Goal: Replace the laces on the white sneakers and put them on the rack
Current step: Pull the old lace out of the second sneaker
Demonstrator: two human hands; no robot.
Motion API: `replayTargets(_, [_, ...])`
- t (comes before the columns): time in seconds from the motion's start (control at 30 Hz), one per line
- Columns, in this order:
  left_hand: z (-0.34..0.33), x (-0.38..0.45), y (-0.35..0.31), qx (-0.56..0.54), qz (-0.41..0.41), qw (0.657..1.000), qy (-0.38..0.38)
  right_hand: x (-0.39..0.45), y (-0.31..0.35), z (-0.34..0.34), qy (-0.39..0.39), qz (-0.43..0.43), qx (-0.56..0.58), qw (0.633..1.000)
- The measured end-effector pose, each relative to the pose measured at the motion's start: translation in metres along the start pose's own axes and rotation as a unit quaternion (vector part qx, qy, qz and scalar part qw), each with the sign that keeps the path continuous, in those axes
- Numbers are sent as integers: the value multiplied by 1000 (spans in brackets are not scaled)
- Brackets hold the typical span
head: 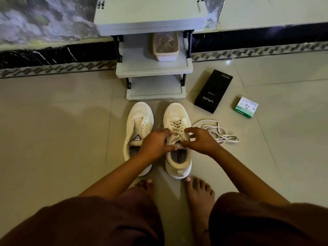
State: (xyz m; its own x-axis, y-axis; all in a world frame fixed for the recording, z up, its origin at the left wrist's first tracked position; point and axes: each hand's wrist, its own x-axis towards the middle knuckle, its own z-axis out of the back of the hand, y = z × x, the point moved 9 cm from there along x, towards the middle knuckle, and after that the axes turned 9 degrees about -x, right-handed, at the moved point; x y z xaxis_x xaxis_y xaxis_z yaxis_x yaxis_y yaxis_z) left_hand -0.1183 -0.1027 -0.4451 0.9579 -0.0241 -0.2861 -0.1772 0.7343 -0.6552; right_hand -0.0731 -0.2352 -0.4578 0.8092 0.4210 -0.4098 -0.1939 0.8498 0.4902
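I see everything in dim, warm indoor light. A small glare spot shines on the floor tiles (227, 62) beside the rack (154, 68), and soft shadows fall to the left across the floor. The wide lens bends the wall line at the top edges, where the picture turns smeared and blurry.

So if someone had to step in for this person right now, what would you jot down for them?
Left hand and right hand: both on the right sneaker, fingers at its old laces; whether they pinch a lace is unclear.
Left sneaker: on the floor beside it, no lace in its eyelets.
Loose white lace: on the tiles right of the right sneaker.
Shoe rack: just ahead, holding only a plastic container.
Done: left sneaker unlaced.
Left: unlace the right sneaker, relace both, rack them.
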Motion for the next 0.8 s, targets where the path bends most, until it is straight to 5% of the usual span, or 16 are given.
replayTargets(0.2, [2,9,-2,32,0,999,-5,-1,12,3,-48,17,-76,996])
replayTargets(0.5, [13,6,18,-171,66,983,13,3,9,-2,-8,76,60,995])
replayTargets(0.63, [14,0,18,-145,74,987,-4,-4,13,-6,-20,64,90,994])
replayTargets(0.8, [12,-5,-5,-12,-28,999,-39,-14,42,-6,-108,139,-212,961])
